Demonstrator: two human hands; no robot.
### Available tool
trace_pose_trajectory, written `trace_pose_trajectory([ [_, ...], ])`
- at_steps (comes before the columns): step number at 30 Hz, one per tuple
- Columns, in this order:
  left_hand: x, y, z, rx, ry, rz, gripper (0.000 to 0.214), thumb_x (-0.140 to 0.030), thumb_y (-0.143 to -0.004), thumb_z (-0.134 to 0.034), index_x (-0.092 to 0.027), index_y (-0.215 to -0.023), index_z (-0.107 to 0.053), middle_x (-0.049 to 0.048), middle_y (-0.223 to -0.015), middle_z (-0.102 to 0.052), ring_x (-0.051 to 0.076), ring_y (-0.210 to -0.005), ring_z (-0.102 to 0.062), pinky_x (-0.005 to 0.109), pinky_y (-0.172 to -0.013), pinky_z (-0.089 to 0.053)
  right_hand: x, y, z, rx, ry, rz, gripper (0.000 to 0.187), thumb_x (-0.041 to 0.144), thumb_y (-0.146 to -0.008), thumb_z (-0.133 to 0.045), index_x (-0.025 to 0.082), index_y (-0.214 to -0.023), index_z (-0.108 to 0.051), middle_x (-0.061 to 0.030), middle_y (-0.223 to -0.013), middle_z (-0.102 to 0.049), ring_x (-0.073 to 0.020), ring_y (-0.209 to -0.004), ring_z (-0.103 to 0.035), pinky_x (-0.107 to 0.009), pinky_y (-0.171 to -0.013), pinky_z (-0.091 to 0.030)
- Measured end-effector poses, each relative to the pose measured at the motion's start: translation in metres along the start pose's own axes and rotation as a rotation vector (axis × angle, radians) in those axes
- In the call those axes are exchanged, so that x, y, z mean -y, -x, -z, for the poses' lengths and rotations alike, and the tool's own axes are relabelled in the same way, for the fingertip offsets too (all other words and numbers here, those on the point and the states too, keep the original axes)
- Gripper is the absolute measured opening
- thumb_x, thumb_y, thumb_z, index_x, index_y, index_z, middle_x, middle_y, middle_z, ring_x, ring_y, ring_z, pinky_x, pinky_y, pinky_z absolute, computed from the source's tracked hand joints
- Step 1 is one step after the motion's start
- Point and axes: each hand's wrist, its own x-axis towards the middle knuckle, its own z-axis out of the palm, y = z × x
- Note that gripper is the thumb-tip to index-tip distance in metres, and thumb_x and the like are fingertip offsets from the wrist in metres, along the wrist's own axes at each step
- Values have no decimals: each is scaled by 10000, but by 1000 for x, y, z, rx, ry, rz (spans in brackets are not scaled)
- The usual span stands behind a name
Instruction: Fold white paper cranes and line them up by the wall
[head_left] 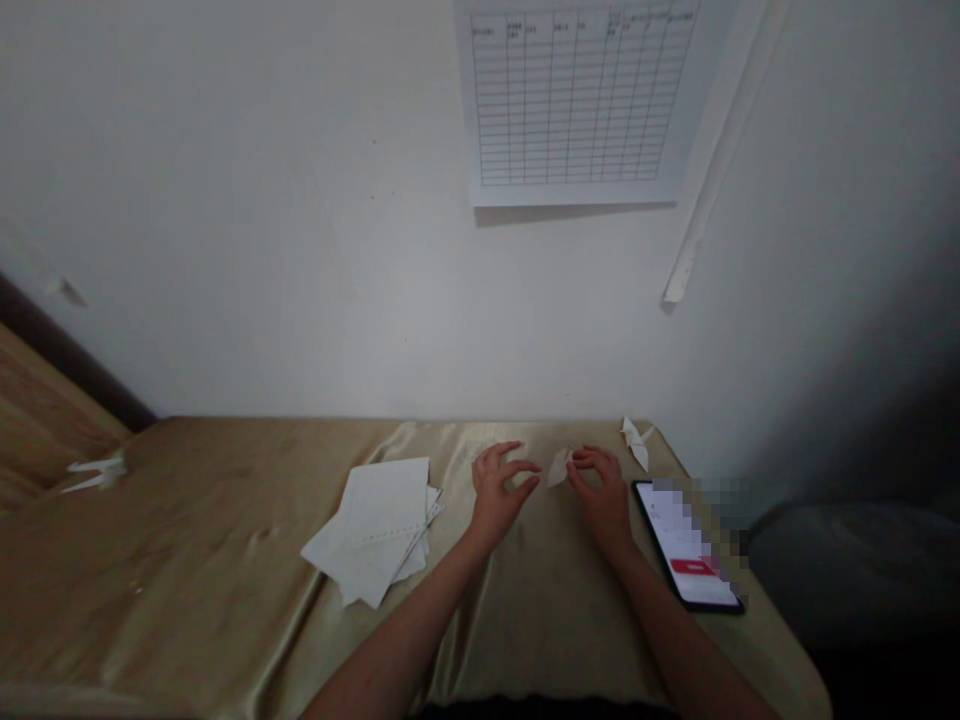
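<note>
My right hand [600,490] pinches a small folded piece of white paper [558,466] just above the gold cloth on the table [225,540]. Left of it, my left hand [499,490] hovers with fingers curled and apart, holding nothing and a short gap away from the paper. Both forearms reach in from the bottom edge.
A loose stack of white sheets [379,530] lies left of my hands. A phone [686,545] with a lit screen lies at the right edge. A folded paper figure [635,440] sits by the wall. A printed grid sheet [577,95] hangs above. Another white paper shape [97,472] lies far left.
</note>
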Motion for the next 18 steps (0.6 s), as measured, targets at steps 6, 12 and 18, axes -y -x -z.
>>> trace_pose_trajectory([
  [6,0,2,-6,30,-3,-11,225,-301,-817,-754,-380,-1028,-763,1,-1245,-658,230,-1231,-515,442,-1096,-349,1,4,-4,141,34,93,142,366,-871,-625,246,-820,-681,-53,-993,-721,-249,-1178,-530,-475,-1061,-379],
  [12,5,2,-11,62,-32,11,165,-347,-845,-723,-361,-1000,-776,20,-1283,-655,248,-1241,-511,491,-1095,-353,-5,7,-10,269,9,86,137,370,-873,-621,270,-884,-713,-49,-1091,-728,-266,-1250,-496,-509,-1079,-370],
  [18,4,2,-10,44,-22,-8,141,-357,-809,-767,-367,-948,-787,13,-1265,-668,253,-1238,-511,500,-1094,-352,-5,6,-8,254,45,95,158,370,-889,-602,285,-935,-727,-35,-1052,-735,-265,-1247,-506,-554,-1130,-283],
])
